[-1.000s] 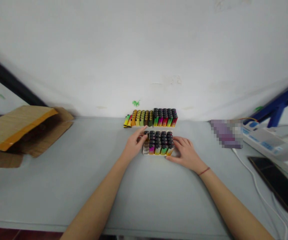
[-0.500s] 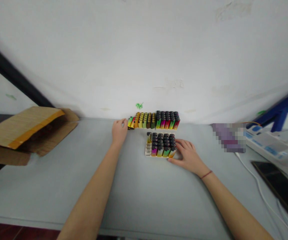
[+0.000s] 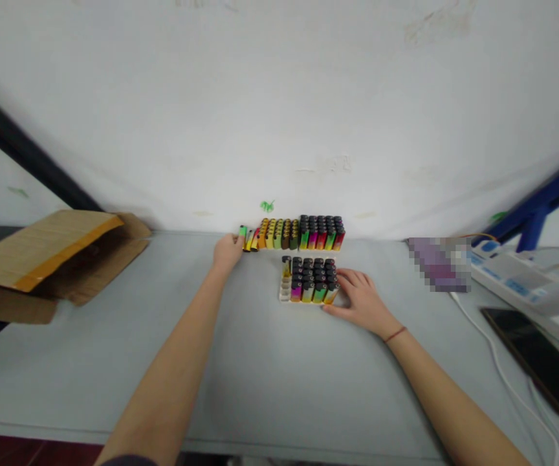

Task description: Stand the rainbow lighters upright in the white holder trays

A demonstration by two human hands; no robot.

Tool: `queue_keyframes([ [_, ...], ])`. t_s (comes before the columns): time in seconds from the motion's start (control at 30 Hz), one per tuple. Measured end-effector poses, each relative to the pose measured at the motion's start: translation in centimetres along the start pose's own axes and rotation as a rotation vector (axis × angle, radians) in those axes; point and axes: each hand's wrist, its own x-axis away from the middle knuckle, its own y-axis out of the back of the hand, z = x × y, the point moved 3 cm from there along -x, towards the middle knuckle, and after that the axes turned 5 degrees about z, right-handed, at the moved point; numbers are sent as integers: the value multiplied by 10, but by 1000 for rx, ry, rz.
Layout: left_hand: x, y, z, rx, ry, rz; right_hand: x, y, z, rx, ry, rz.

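My left hand [image 3: 228,252] is closed on a green and yellow lighter [image 3: 242,234] at the left end of the back row. Close beside it, a few loose lighters [image 3: 252,242] lean against a block of yellow and dark lighters [image 3: 278,234]. My right hand [image 3: 360,301] rests around the right side of a white tray [image 3: 284,292], thumb at the front corner and fingers behind. Upright black-topped lighters [image 3: 313,279] fill most of this tray. Its left column shows bare slots, with one gold lighter [image 3: 286,266] at the back.
Against the wall stands another tray of black-topped lighters [image 3: 321,233]. An opened cardboard box [image 3: 66,259] lies at the left. To the right are a power strip [image 3: 526,285], a white cable [image 3: 495,362], a dark phone [image 3: 536,362] and a blurred purple item [image 3: 437,265].
My left hand has shifted slightly left, and the green and yellow lighter now shows upright at its fingers. The right hand stays at the tray. The view has moved slightly.
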Motion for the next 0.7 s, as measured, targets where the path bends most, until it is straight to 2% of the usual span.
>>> queue_keyframes([
  [0.07, 6, 0, 7, 182, 37, -35, 0, 0, 0, 0, -3, -3],
  [0.17, 22, -4, 11, 663, 77, -50, 0, 0, -1, 2, -2, -4],
  [0.23, 36, -9, 8, 933, 96, -20, -1, 0, -1, 2, 2, -1],
  [0.3, 52, -14, 2, 1109, 99, 39, -1, 0, -1, 2, 4, 3],
  [0.37, 66, -18, -6, 1194, 80, 121, -1, 0, -1, 5, 6, 6],
  [0.5, 86, -23, -13, 1199, 73, 220, 0, 1, -1, 17, 10, 1],
  [0.63, 95, -26, -20, 1152, -106, 440, 0, 0, -1, 26, 13, 1],
  [0.7, 98, -28, -22, 1125, -162, 482, 0, -1, -2, 30, 16, 1],
])
